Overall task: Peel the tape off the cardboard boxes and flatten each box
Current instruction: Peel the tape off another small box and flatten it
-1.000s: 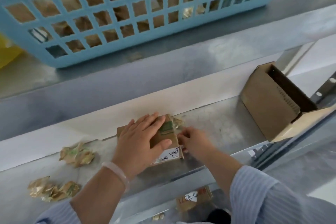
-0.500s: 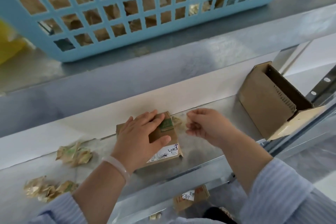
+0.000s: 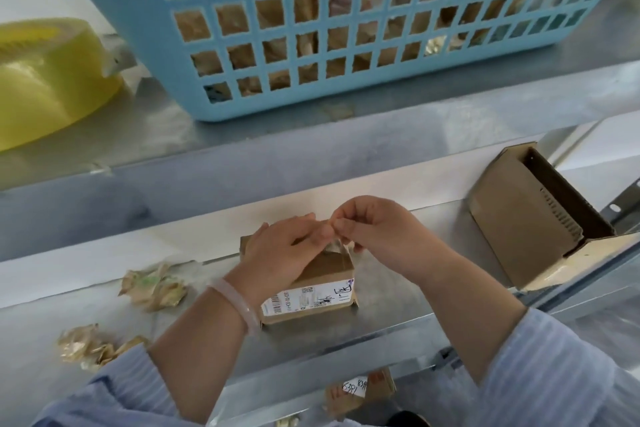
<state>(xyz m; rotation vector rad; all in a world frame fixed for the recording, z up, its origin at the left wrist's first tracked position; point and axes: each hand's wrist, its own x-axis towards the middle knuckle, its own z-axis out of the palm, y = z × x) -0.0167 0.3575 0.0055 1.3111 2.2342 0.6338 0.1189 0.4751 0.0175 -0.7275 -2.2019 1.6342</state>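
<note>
A small cardboard box with a white shipping label lies on the metal shelf in front of me. My left hand rests flat on its top, fingers stretched out, pressing it down. Just above the box's far right corner, my right hand pinches a strip of clear tape that runs down to the box. The far part of the box is hidden under my left hand.
An open empty cardboard box lies on its side at the right. Crumpled tape wads sit at the left. A blue lattice basket of cardboard and a yellow tape roll stand on the upper shelf. Another labelled box lies below.
My right hand rose from the box's right side and now pinches tape above its far corner. My left hand stayed on the box. The camera view shifted right.
</note>
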